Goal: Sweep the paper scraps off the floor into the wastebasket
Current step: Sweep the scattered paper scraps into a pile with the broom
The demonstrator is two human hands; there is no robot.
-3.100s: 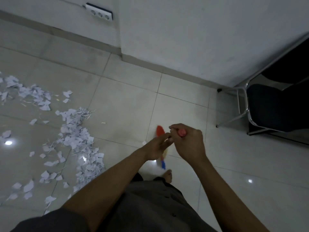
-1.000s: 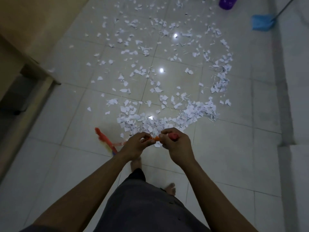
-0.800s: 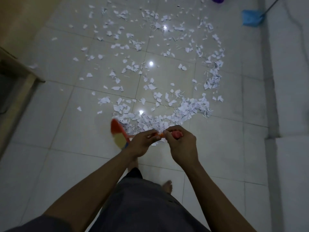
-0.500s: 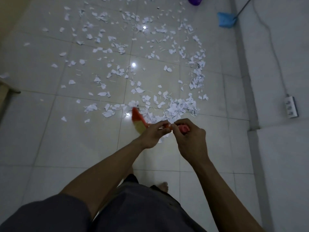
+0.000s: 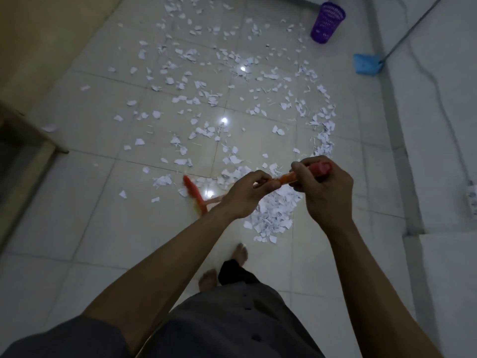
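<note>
Glossy pale floor (image 5: 85, 218) tiles, square and split by thin grout lines, are throwing back small bright spots of light in a dim room. White paper scraps (image 5: 273, 210), torn into jagged flakes and thin slivers, are lying across several tiles in a rough ring. They are thickening into a dense heap directly under the hands.

A person is standing barefoot and looking down over both bare forearms. The left hand (image 5: 242, 197) is curling its fingers (image 5: 258, 177) round the thin orange shaft of a broom (image 5: 284, 179). The right hand (image 5: 326, 192) is gripping the thicker red cap at the shaft's top end, with its fingers wrapped closed around it. The shaft is slanting down to the left, and its narrow orange head is showing as a blur beside the scattered scraps. Whether the head is touching the tiles cannot be told.

A purple plastic wastebasket (image 5: 326, 23), tapered and with a lattice wall, is standing upright at the far end of the floor, well apart from the heap. Near it, a flat blue dustpan (image 5: 366, 64) is resting on the tiles, and its long thin handle is slanting up to the right. A grey cable (image 5: 438, 89) is trailing along the white surface on the right to a power strip (image 5: 471, 200). Brown wooden furniture (image 5: 23, 130) is filling the left edge.
</note>
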